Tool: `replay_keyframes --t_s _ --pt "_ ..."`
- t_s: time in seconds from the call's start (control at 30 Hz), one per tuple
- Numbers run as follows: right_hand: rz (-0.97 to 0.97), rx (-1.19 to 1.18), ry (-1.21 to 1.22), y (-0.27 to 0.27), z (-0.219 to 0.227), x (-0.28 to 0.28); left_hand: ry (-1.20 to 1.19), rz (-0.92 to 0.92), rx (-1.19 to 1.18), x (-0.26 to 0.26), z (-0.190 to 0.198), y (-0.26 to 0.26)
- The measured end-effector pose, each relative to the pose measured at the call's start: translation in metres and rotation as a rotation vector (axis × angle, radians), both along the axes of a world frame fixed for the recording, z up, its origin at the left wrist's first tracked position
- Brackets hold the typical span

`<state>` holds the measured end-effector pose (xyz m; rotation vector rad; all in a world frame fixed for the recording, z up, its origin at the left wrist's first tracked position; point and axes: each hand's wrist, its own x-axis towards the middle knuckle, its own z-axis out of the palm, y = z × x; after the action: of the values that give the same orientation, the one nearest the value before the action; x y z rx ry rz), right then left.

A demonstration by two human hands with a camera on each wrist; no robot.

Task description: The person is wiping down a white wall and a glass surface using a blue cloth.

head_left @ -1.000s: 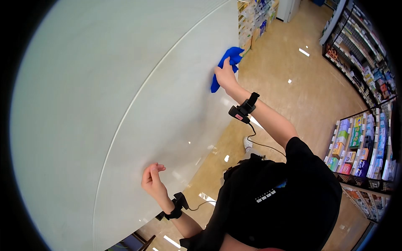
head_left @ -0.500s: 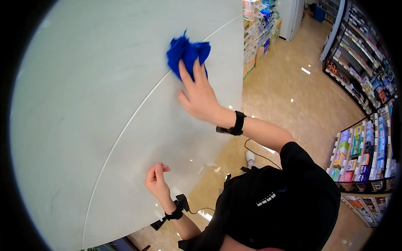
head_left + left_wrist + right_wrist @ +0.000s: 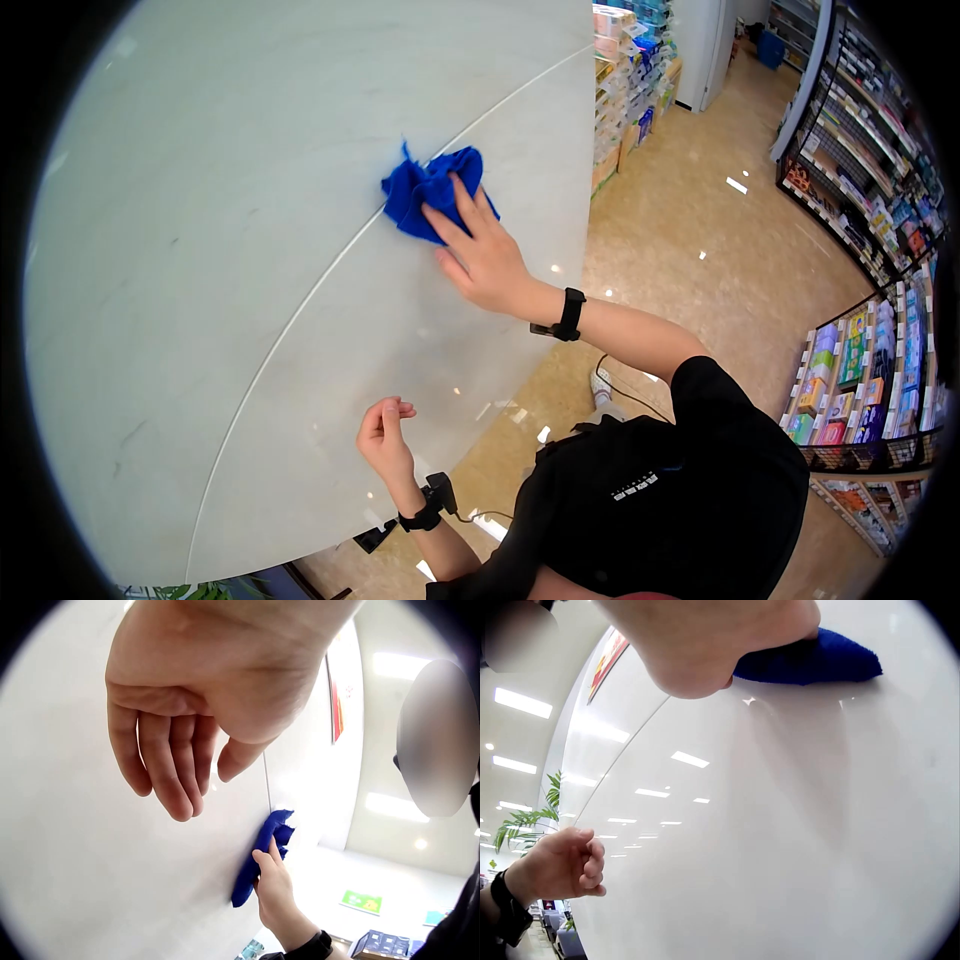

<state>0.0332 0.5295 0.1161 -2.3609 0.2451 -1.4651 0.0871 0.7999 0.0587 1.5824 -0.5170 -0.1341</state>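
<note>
Wiping seems underway: the blue cloth (image 3: 412, 195) is pressed to the white panel (image 3: 250, 180) by the right hand (image 3: 490, 267), grip spread; nothing is held by the left hand (image 3: 386, 440). Next, even pressure is probably required.

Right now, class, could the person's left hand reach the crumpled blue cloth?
Probably yes: the left hand holds nothing; only glossy white surface shows between, though the right hand partly covers the cloth.

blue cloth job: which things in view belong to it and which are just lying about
Seem part of the job:
Large glossy white panel
Crumpled blue fabric cloth, under the bare right hand

Just about:
Colourful boxed packages on black-framed metal shelves
Green leafy plant
Small blue container in the background
</note>
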Motion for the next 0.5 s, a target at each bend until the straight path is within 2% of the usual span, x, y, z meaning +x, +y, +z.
replay_keyframes --t_s 0.17,0.27,0.5 --pt "-0.168 0.097 -0.114 -0.049 0.004 0.014 0.016 0.026 0.009 0.007 -0.003 0.000" --pt "-0.187 0.169 -0.168 -0.085 0.006 0.014 0.008 0.034 0.013 0.011 -0.007 0.000" --pt "-0.304 0.451 -0.117 -0.124 -0.014 0.001 -0.033 0.029 0.081 0.005 0.011 -0.024"
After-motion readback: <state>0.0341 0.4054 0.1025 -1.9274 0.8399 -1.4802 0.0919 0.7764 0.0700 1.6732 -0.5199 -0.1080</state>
